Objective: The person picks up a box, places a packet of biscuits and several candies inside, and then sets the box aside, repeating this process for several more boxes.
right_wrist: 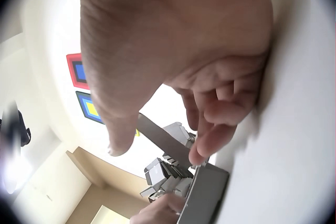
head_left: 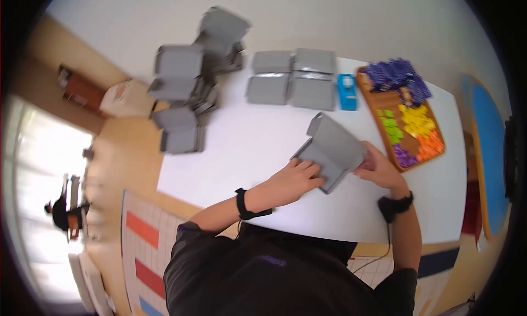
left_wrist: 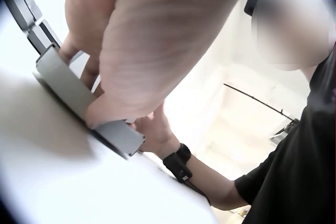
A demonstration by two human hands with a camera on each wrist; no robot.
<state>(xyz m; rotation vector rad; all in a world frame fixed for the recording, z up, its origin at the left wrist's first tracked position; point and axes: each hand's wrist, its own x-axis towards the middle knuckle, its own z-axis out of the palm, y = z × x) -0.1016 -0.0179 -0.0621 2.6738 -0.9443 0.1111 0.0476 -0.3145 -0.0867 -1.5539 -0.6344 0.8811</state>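
Observation:
A grey cardboard box (head_left: 325, 158) lies tilted toward the right on the white table, its lid raised at the far side with a side flap sticking out. My left hand (head_left: 293, 180) grips its near wall: in the left wrist view the thumb presses the outside of the box wall (left_wrist: 68, 85) and the fingers reach inside. At the box's right corner is my right hand (head_left: 381, 168). Its loosely bent fingers (right_wrist: 212, 142) touch the corner by the hinge, while the thumb stands apart from them.
Grey open boxes (head_left: 178, 69) are stacked on the left. Four-panel grey boxes (head_left: 313, 91) lie flat at the back beside a blue tape dispenser (head_left: 347, 92). On the right, a wooden tray (head_left: 387, 96) carries purple packets (head_left: 392, 74) and green, yellow, orange and purple small pieces.

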